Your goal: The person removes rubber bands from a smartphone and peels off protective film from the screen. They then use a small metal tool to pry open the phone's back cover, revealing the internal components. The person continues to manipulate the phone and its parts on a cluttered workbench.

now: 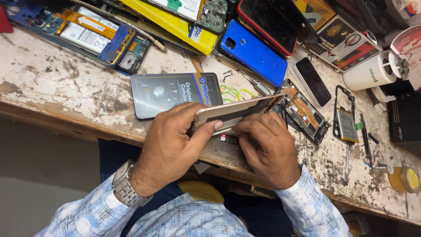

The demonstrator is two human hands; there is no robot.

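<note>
A rose-gold phone (239,110) with a dark screen side is tilted on edge above the workbench front. My left hand (173,147) grips its near end, thumb pressed along the edge. My right hand (267,149) presses fingers against the phone's lower edge; what its fingertips hold is hidden. A metal watch (125,183) sits on my left wrist. A dark flat box (169,92) lies just behind the phone.
The worn white bench (57,83) holds an opened blue phone (90,37), a blue phone back (254,52), a red-framed phone (267,22), a stripped phone frame (305,112), a battery frame (346,123), a white roll (368,72), tools (366,140) and a yellow jar (405,179).
</note>
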